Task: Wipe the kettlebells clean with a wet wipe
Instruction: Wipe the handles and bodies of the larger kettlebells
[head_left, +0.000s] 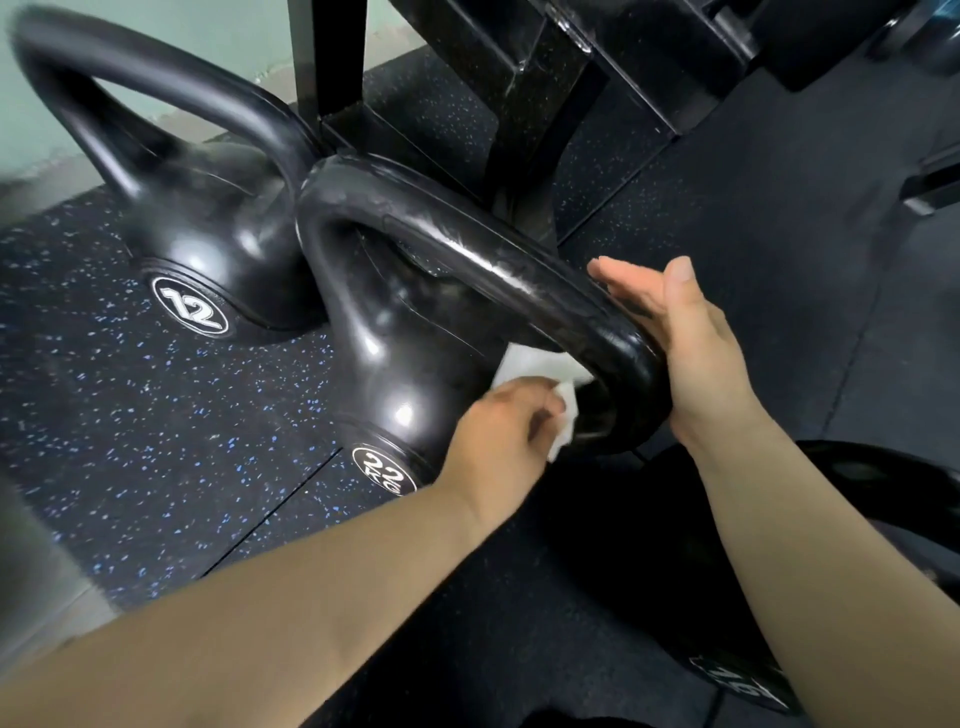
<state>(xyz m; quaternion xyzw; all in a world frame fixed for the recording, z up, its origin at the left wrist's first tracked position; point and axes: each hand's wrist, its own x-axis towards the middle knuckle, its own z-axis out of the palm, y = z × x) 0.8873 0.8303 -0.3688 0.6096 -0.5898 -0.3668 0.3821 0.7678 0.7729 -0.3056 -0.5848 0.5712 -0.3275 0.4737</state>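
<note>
The kettlebell marked 22 KG is stood on the floor, a dark rubber mat flecked with blue and white. It is just beside a kettlebell marked 12, which is set nearer the floor's far edge, where a pale green wall is met. Both are glossy black and round-bodied, with thick looped handles. Black metal frame legs are seen behind. A white wipe is pinched in the left hand and pressed against the body under the handle. The right hand is laid flat, fingers straight, against the handle's outer bend.
</note>
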